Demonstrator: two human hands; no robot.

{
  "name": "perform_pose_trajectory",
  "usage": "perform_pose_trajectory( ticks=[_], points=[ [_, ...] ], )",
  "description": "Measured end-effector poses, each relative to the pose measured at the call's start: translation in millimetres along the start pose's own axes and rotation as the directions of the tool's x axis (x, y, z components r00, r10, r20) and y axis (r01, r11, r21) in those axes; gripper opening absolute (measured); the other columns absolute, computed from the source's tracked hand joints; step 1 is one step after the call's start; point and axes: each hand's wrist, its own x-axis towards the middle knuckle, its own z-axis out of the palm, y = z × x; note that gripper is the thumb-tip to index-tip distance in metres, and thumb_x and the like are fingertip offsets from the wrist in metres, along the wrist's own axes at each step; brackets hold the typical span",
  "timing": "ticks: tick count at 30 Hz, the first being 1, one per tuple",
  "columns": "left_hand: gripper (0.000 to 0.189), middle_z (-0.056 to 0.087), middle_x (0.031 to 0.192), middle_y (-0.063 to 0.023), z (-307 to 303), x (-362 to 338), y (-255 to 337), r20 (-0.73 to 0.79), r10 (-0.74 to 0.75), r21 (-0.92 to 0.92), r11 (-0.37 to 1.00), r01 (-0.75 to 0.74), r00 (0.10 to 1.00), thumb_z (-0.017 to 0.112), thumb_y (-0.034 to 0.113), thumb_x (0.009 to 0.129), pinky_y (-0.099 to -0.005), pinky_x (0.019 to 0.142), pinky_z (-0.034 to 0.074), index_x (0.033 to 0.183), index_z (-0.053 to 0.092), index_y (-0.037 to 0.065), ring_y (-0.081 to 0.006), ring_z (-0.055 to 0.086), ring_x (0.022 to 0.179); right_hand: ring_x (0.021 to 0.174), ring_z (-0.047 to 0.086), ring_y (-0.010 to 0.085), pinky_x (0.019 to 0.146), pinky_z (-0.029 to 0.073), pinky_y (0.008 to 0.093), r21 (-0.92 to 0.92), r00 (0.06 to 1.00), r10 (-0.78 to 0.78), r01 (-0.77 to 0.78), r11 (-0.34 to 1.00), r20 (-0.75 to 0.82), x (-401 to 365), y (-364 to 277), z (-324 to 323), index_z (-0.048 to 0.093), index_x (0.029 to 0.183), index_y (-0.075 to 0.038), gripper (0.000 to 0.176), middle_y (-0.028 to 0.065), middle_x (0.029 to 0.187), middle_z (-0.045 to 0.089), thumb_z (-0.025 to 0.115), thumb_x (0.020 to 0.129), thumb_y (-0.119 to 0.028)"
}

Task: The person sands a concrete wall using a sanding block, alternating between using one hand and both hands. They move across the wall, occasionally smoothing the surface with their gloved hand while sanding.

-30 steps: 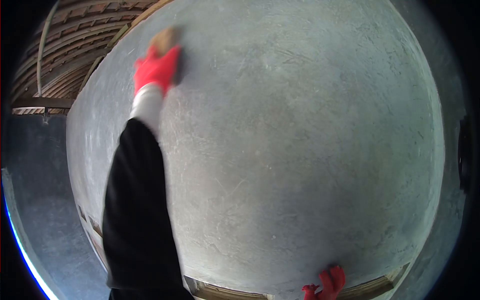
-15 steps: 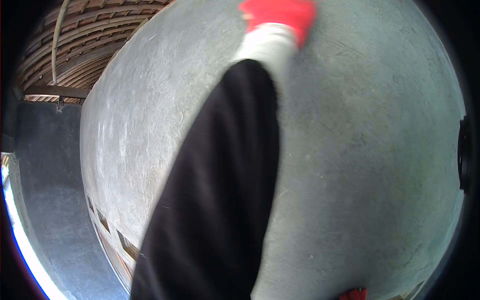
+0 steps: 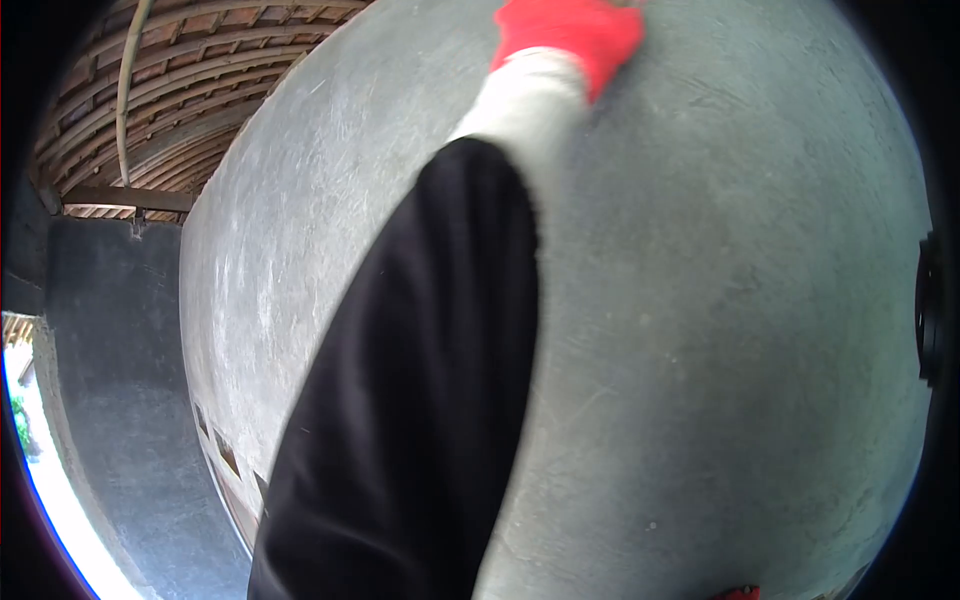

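Note:
My left hand [image 3: 572, 38], in a red glove with a white cuff [image 3: 535, 90], reaches up to the grey plastered wall [image 3: 700, 280] at the top of the view. The top edge cuts off its fingers, and whatever they may hold is hidden. The arm, in a black sleeve [image 3: 420, 370], crosses the view from the lower left. Of my right hand [image 3: 742, 594], just a small piece of red glove shows at the bottom edge, near the lower wall. Its fingers are out of sight.
Bamboo rafters and roof tiles [image 3: 215, 60] are at the upper left, with a slanting pole [image 3: 127, 95]. A darker wall [image 3: 115, 330] stands at the left beside a bright opening [image 3: 50, 480]. Small gaps [image 3: 226, 455] pierce the wall's lower left. A dark object [image 3: 928, 310] sits at the right edge.
The background has shifted slightly right and down as my head turned. My left hand appears a little farther right, its sleeve farther left. Less of my right glove shows.

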Motion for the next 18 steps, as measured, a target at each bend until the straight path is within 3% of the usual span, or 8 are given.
perform_pose_trajectory(
  ticks=[5, 7, 8, 9, 10, 12, 15, 18],
  points=[
    [0.053, 0.064, 0.115, -0.0131, -35.7, 6.7, -111.1, 0.205, -0.325, 0.131, 0.944, 0.303, 0.923, 0.065, 0.039, 0.087, -0.0339, 0.086, 0.053, 0.131, 0.057, 0.010, -0.0202, 0.063, 0.103, 0.102, 0.058, 0.0408, 0.099, 0.042, 0.0609, -0.023, 1.000, -0.004, 0.005, 1.000, 0.031, -0.2, 4.3, -4.7, 0.063, 0.113, 0.000, 0.038, 0.0216, 0.112, 0.061, 0.060, 0.086, -0.025],
    [0.029, 0.067, 0.091, -0.0150, -72.9, -15.7, -176.6, -0.105, -0.101, 0.225, 0.967, 0.123, 0.989, 0.056, 0.028, 0.083, -0.0388, 0.077, 0.052, 0.101, 0.062, 0.006, -0.0268, 0.067, 0.081, 0.104, 0.058, 0.0407, 0.099, 0.041, 0.0609, 0.009, 0.998, -0.044, 0.045, 0.999, -0.037, -2.5, 3.0, -0.1, 0.062, 0.115, 0.000, 0.039, 0.0218, 0.113, 0.061, 0.060, 0.085, -0.025],
    [0.037, 0.067, 0.100, -0.0187, -98.4, -6.9, -203.5, 0.072, -0.605, 0.220, 0.785, 0.579, 0.793, 0.058, 0.030, 0.082, -0.0360, 0.081, 0.051, 0.110, 0.061, 0.005, -0.0271, 0.066, 0.093, 0.104, 0.058, 0.0407, 0.099, 0.041, 0.0609, 0.018, 0.999, -0.027, 0.028, 0.999, -0.037, -2.9, 0.4, -0.7, 0.062, 0.115, 0.000, 0.039, 0.0218, 0.113, 0.061, 0.060, 0.085, -0.025],
    [0.047, 0.067, 0.109, -0.0223, -108.3, -2.8, -230.3, 0.213, -0.919, 0.303, 0.385, 0.872, 0.332, 0.061, 0.031, 0.081, -0.0332, 0.085, 0.050, 0.120, 0.060, 0.005, -0.0274, 0.064, 0.104, 0.103, 0.057, 0.0407, 0.099, 0.041, 0.0607, 0.049, 1.000, -0.013, 0.014, 0.999, -0.024, -0.4, -1.5, -2.4, 0.061, 0.114, 0.000, 0.039, 0.0217, 0.112, 0.061, 0.060, 0.084, -0.024],
    [0.047, 0.067, 0.109, -0.0223, -94.3, -20.5, -253.0, 0.210, -0.920, 0.305, 0.382, 0.872, 0.330, 0.061, 0.031, 0.081, -0.0332, 0.085, 0.050, 0.120, 0.060, 0.005, -0.0274, 0.064, 0.104, 0.103, 0.057, 0.0407, 0.099, 0.041, 0.0605, 0.076, 1.000, -0.009, 0.009, 0.997, -0.012, 1.2, -1.9, -3.6, 0.061, 0.114, 0.000, 0.039, 0.0215, 0.111, 0.061, 0.061, 0.084, -0.024],
    [0.060, 0.063, 0.121, -0.0228, -53.1, -48.8, -306.5, -0.186, -0.585, 0.116, 0.785, 0.609, 0.790, 0.060, 0.040, 0.080, -0.0347, 0.094, 0.046, 0.129, 0.057, 0.005, -0.0289, 0.060, 0.116, 0.102, 0.058, 0.0409, 0.098, 0.041, 0.0606, 0.072, 1.000, 0.000, 0.002, 0.997, -0.021, 2.5, -4.1, -0.9, 0.062, 0.113, 0.000, 0.038, 0.0214, 0.109, 0.061, 0.060, 0.083, -0.023],
    [0.066, 0.045, 0.140, -0.0215, -32.1, -9.7, -130.1, 0.105, -0.369, -0.074, 0.923, 0.377, 0.923, 0.063, 0.044, 0.086, -0.0427, 0.098, 0.047, 0.142, 0.047, 0.014, -0.0316, 0.050, 0.125, 0.100, 0.058, 0.0412, 0.098, 0.041, 0.0610, 0.044, 1.000, 0.012, -0.011, 0.999, -0.023, 4.4, -9.1, -2.5, 0.062, 0.111, 0.001, 0.037, 0.0213, 0.107, 0.061, 0.059, 0.082, -0.022],
    [0.061, 0.048, 0.136, -0.0291, 8.7, 10.5, -10.8, 0.027, 0.010, 0.090, 0.996, -0.012, 1.000, 0.048, 0.048, 0.084, -0.0424, 0.106, 0.041, 0.134, 0.056, 0.014, -0.0425, 0.051, 0.122, 0.101, 0.058, 0.0411, 0.098, 0.041, 0.0613, 0.033, 1.000, 0.010, -0.010, 0.999, -0.008, 5.1, -10.8, 2.4, 0.062, 0.111, 0.001, 0.037, 0.0214, 0.107, 0.061, 0.058, 0.081, -0.021]
  ],
)
